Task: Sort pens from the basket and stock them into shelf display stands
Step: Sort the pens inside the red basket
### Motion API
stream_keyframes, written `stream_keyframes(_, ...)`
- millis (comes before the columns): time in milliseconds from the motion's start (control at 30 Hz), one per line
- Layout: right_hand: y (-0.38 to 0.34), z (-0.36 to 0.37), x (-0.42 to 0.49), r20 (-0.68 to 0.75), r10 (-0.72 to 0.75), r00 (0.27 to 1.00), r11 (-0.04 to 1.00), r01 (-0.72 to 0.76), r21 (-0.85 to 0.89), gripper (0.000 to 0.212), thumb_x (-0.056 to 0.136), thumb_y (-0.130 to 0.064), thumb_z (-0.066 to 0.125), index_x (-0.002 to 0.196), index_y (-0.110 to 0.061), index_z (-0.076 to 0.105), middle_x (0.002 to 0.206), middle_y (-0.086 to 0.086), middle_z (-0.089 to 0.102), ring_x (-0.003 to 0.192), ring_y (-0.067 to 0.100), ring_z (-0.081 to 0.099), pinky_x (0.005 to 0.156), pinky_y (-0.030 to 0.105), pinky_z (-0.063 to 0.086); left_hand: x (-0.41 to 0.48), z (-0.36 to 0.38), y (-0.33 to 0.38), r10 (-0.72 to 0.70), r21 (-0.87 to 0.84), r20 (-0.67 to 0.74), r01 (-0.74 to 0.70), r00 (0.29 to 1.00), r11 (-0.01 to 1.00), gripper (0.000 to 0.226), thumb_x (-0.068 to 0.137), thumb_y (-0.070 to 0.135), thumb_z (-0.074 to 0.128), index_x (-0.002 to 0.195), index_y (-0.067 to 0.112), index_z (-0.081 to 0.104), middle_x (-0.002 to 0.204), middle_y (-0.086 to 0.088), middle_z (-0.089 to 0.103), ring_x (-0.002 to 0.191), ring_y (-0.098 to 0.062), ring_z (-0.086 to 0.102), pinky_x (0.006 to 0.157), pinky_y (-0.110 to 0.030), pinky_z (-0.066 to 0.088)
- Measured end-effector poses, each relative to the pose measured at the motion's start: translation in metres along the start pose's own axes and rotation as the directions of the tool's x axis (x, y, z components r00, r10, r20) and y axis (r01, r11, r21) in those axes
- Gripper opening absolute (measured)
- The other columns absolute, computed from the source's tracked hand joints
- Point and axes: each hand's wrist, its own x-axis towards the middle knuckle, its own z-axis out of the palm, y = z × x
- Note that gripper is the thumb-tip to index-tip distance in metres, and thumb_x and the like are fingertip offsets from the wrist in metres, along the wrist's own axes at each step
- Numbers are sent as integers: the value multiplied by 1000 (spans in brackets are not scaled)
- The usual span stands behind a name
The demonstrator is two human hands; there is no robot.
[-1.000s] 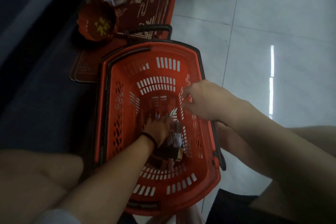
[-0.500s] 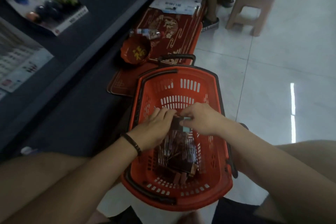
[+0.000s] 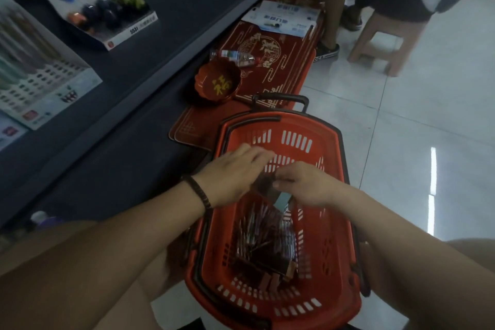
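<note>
An orange plastic basket [image 3: 334, 217] stands on the floor in front of me, with a heap of pens [image 3: 263, 236] and dark packs lying in its bottom. Above the basket my right hand [image 3: 302, 185] pinches a dark pack of pens with a light blue end [image 3: 278, 197]. My left hand [image 3: 235, 174], with a dark bracelet on the wrist, hovers flat beside it, fingers straight; its fingertips blur over the pack's far end. On the dark shelf at the left stand a pen display stand [image 3: 40, 72] and an eraser display box [image 3: 104, 16].
Red decorated trays [image 3: 278, 61], a red bowl [image 3: 218, 83], a water bottle [image 3: 235, 57] and white boxes [image 3: 284, 19] lie on the floor behind the basket. A person's legs [image 3: 332, 8] and a wooden stool [image 3: 380, 40] are at the top right. Tiled floor on the right.
My view has lifted from the basket's bottom toward the shelf. Both hands rose out of the basket, and the right one now holds a pack taken from the heap.
</note>
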Motion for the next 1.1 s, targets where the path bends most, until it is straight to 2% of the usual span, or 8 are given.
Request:
stream_keyframes(200,44,61,77,-179,394,901,833,-268,484,22,105,-13,56,115,-7,75,92,14,71,69,26,66,56,30,46,-11,42,-34,-300,31,-75,303,951,952,64,89,56,57,141,22,44,158,-8,27,149,-27,17,121,-48,23)
stream_keyframes(367,78,134,145,-93,547,832,635,-340,694,23,99,-11,64,119,-11,75,94,9,77,79,26,71,70,32,56,-20,72,-38,-389,-253,-6,374,921,892,46,91,55,54,131,34,48,165,6,5,154,-16,-9,121,-55,14)
stream_keyframes(533,78,159,175,-232,569,789,735,-362,573,53,99,-70,47,99,-24,75,87,-6,70,90,14,67,87,27,43,-17,76,-41,-409,-290,-1,392,912,873,36,88,44,58,123,39,51,165,9,6,153,-13,-13,119,-51,28)
stream_keyframes(600,79,168,177,-245,561,791,711,-309,632,25,102,-39,62,111,-18,72,97,-8,65,104,16,65,81,16,39,-15,77,-41,-417,-298,27,406,908,864,37,86,44,61,122,40,52,165,9,5,153,-14,-14,117,-50,34)
stream_keyframes(700,85,182,182,-296,554,778,725,-276,632,21,103,-11,61,123,-11,65,106,-14,56,104,9,57,88,-1,31,-13,76,-40,-420,-310,45,413,906,856,37,84,42,62,120,39,53,165,9,7,153,-14,-13,112,-48,42)
stream_keyframes(767,87,195,191,-300,531,792,734,-253,631,28,99,-9,62,126,-12,68,114,-7,66,111,19,64,106,26,47,-12,75,-39,-425,-311,51,419,904,853,38,83,42,63,119,39,54,165,8,8,154,-15,-12,112,-48,41)
stream_keyframes(867,105,219,212,-282,534,797,756,-301,582,26,90,-15,67,115,-19,76,110,2,77,103,24,72,94,47,59,-11,74,-39,-425,-314,51,418,904,852,38,81,41,63,118,39,55,165,8,10,154,-16,-10,113,-48,40)
stream_keyframes(1100,108,208,214,-187,524,831,800,-405,442,5,96,-19,70,97,-17,74,86,-3,71,76,11,66,54,13,37,-10,73,-36,-432,-310,54,427,900,850,39,82,40,64,119,38,55,165,8,9,154,-16,-10,110,-43,44)
